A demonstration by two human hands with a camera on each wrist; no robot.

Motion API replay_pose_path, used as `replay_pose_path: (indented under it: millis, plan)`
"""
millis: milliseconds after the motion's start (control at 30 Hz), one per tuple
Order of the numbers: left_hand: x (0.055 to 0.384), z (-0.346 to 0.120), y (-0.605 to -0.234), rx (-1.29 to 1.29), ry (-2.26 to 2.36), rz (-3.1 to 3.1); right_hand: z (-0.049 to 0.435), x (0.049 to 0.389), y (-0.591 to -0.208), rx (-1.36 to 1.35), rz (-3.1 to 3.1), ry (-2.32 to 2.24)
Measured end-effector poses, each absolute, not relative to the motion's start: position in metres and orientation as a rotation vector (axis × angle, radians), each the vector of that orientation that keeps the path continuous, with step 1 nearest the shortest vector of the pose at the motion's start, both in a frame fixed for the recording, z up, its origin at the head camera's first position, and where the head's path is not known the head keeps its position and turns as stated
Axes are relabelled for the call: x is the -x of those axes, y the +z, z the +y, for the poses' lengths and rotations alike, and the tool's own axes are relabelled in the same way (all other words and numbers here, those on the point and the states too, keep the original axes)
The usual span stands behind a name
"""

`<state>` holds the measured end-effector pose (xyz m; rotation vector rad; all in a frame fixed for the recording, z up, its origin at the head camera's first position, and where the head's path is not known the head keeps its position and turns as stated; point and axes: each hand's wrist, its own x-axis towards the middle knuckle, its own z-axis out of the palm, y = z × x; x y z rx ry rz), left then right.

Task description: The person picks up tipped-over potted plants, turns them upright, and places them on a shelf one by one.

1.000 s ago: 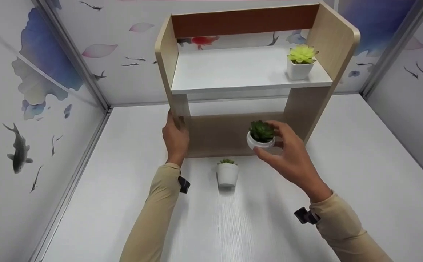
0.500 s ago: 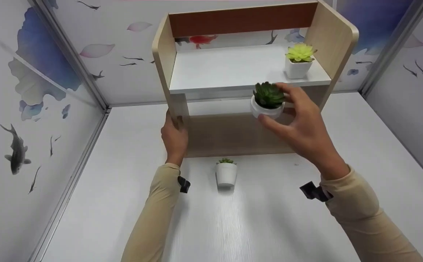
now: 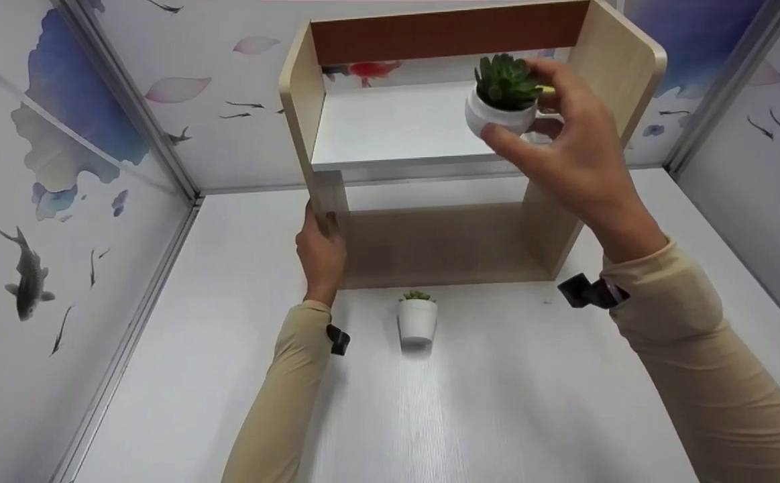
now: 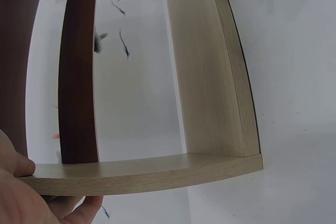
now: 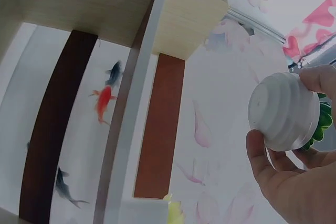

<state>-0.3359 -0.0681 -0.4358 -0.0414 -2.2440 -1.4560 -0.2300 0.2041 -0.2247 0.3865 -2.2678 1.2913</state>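
Note:
My right hand (image 3: 581, 137) holds a round white pot with a dark green succulent (image 3: 507, 84), thumb on the near side and fingers behind. In the head view it hangs in front of the upper shelf (image 3: 390, 127). The right wrist view shows the underside of the white pot (image 5: 283, 111) between thumb and fingers. My left hand (image 3: 322, 258) grips the left side panel of the wooden shelf unit (image 3: 299, 100); in the left wrist view the thumb and fingers lie on both sides of the panel edge (image 4: 142, 177). The yellow-green succulent (image 3: 546, 90) is mostly hidden behind my right hand.
A second white pot with a small green succulent (image 3: 418, 320) is on the white table (image 3: 483, 402), in front of the unit's lower compartment (image 3: 443, 245). Printed walls (image 3: 94, 268) enclose the table at the left, back and right.
My right hand has lifted the potted dark green succulent from in front of the lower compartment up to the upper shelf's height. My left hand stays on the side panel.

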Motion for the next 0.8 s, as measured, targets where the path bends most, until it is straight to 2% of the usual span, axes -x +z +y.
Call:
replay_pose_path:
  millis: [367, 800]
  plan:
    - [0.336, -0.068, -0.436, 0.044, -1.457, -2.241, 0.207, 0.274, -0.203, -0.266, -2.32, 1.267]
    - [0.336, -0.069, -0.436, 0.042, -1.431, -2.263, 0.207, 0.3, -0.229, -0.188, -2.484, 1.24]
